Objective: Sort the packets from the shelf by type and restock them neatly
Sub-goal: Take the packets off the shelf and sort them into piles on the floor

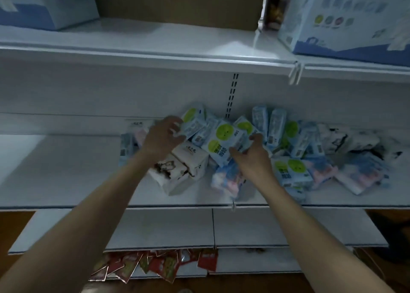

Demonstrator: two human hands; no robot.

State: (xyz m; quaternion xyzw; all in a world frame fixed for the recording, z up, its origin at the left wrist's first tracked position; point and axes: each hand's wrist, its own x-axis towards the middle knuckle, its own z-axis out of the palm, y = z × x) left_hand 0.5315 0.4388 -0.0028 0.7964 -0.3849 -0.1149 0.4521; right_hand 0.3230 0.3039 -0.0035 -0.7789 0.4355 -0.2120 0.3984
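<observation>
A jumble of tissue packets lies on the middle shelf (66, 170). My left hand (163, 137) curls its fingers round a green-dot packet (193, 121) at the back of the pile. My right hand (250, 155) grips the right edge of another white packet with two green dots (224, 141), tilted in the centre. Cream packets with dark drawings (177, 168) lie below my left hand. Blue-and-pink packets (228, 179) sit under my right wrist. More green-dot packets (290, 170) and blue ones (363, 172) spread to the right.
The upper shelf carries a blue-white box (44, 4), a cardboard box (177, 6) and a second blue-white box (350, 19). A lower white shelf (168, 228) juts out beneath. Red sachets (155, 266) lie on the bottom level. The middle shelf's left part is bare.
</observation>
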